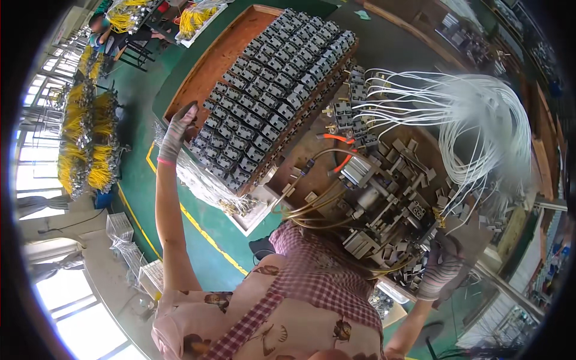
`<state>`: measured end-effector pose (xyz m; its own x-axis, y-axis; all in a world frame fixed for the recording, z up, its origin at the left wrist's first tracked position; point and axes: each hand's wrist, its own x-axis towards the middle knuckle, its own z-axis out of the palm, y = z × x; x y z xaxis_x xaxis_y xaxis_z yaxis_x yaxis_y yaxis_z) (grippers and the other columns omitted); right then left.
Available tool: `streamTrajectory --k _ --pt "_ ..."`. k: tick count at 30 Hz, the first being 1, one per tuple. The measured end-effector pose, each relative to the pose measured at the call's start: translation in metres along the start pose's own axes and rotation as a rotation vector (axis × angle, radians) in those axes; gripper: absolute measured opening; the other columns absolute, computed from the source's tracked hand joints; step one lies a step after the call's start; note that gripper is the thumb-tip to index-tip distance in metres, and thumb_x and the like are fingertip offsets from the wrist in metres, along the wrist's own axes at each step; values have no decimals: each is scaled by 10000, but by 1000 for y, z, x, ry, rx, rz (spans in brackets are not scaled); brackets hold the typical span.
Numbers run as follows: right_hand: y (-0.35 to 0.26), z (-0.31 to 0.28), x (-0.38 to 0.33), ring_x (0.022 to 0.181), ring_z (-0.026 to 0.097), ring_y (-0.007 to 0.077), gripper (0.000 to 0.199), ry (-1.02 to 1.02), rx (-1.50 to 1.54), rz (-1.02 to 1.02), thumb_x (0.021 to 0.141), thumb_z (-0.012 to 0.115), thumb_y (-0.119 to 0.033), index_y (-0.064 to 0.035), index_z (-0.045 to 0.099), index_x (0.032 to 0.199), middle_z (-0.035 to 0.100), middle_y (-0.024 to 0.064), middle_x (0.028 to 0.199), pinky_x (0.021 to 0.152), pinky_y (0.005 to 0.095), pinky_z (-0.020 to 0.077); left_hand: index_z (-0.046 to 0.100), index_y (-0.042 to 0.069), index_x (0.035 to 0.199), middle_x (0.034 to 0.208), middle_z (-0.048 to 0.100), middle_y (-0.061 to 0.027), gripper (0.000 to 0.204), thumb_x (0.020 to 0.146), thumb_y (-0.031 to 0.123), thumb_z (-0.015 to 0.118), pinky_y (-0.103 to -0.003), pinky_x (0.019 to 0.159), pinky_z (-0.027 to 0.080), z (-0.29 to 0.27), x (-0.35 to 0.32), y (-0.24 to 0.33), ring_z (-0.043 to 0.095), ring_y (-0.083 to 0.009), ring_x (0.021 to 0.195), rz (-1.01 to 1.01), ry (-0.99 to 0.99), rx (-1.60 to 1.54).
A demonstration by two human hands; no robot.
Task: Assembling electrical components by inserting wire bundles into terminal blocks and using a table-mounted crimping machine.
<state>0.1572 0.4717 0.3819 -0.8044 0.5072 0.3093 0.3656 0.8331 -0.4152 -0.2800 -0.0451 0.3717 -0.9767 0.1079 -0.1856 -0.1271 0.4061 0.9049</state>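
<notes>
My left hand (177, 133), gloved, presses with fingers spread on the tray (207, 69) at its near-left rim, gripping nothing, just beside the rows of grey connectors (273, 78) that fill it. Bare wood stays open along the tray's left side. My right hand (442, 271) rests by the machine (378, 198), right of the tray; I cannot tell its grip.

Grey knit gloves, checked apron

My gloved left hand (178, 132) touches the wooden tray (207, 66) of grey connectors (270, 90) at upper centre; my right hand (443, 270) rests by the machine (372, 198).
</notes>
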Motion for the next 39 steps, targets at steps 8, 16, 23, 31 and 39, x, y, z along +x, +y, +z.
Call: streamTrajectory --k 8,16,23,31,39 --pt "-12 -31 -18 885 563 125 251 -200 646 401 812 689 -101 -50 604 1043 643 26 986 797 283 440 625 9 1111 983 666 -58 355 846 217 736 -280 791 521 10 25 -18 651 -176 869 132 79 -207" --pt "-40 -7 -13 874 614 143 490 -208 1267 449 747 758 11 -17 533 1181 620 83 1073 739 269 509 440 59 1370 1240 574 -93 950 675 620 765 -315 833 532 202 -123 106 614 -205 1046 263 -501 -306" --pt "-58 21 4 768 565 90 460 -162 974 271 726 794 -19 -86 575 1126 601 11 975 686 253 480 384 48 1431 1329 542 -111 980 654 468 808 -353 1021 417 344 -186 95 546 -227 1185 418 -1173 -135" --pt "-50 30 9 842 606 199 466 -117 833 102 685 835 -126 -98 604 1088 615 51 984 759 315 497 382 58 1418 1175 619 -162 896 648 209 815 -420 793 503 348 -198 92 639 -344 896 961 -996 111" --pt "-54 39 4 850 607 233 459 -180 927 191 689 839 -169 -103 604 1078 594 63 992 775 335 501 424 45 1388 1116 636 -149 826 676 203 812 -400 762 519 336 -198 93 643 -334 879 864 -1022 238"
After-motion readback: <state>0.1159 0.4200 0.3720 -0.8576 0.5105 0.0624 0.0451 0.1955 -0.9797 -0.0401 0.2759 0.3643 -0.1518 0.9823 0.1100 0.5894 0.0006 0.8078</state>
